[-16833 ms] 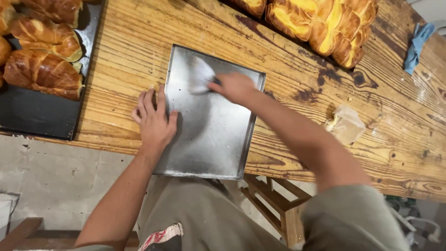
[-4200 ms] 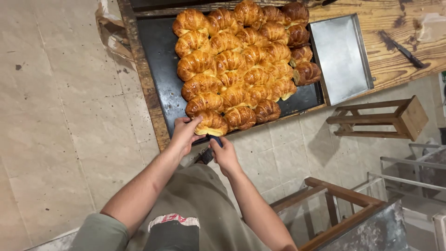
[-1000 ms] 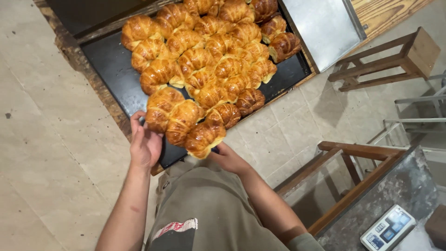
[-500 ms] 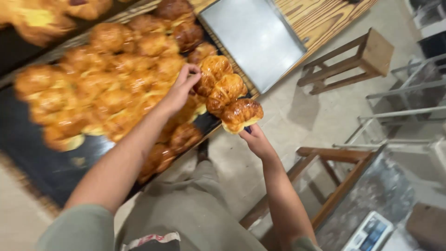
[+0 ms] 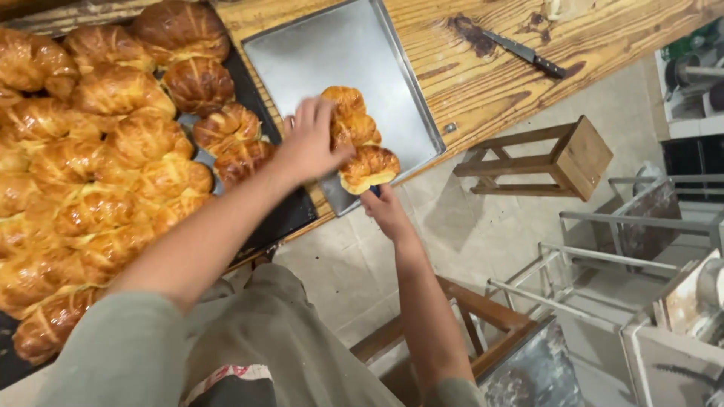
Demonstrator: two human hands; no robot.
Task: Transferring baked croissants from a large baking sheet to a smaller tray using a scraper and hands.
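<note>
A joined strip of golden braided buns is held over the near corner of a bare grey metal tray. My left hand grips the strip from the left side and top. Below it, my right hand supports the strip's near end from underneath. To the left, a dark baking tray is packed with several more golden buns.
Both trays rest on a wooden plank table. A black-handled knife lies on it at the right. A wooden stool stands on the tiled floor below, with metal frames to the right.
Both hands lifted a strip of buns off the dark tray and carried it right, until it came over the grey tray's near corner.
</note>
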